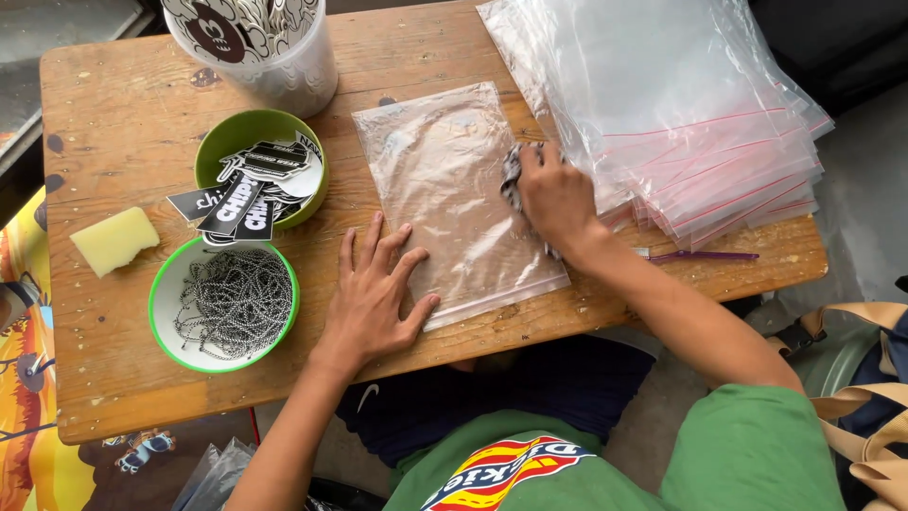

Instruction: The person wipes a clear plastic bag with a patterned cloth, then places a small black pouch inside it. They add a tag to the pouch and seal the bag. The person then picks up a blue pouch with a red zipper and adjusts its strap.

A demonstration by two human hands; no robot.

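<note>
A clear zip bag is held flat on the wooden bench by two hands.

Nearest, the left hand is laid open, fingers spread, and its fingertips are pressed on the lower left corner of the bag; nothing is grasped by it. The right hand is closed on a small black-and-white piece at the right edge of the bag, but most of this piece is hidden under the fingers and it cannot be made out well. To the left, a green bowl of metal ball chains and a yellow sponge are seen. Behind them a green bowl of stickers is placed. Farther, a stack of clear bags and a plastic cup are cut off by the top edge.
</note>
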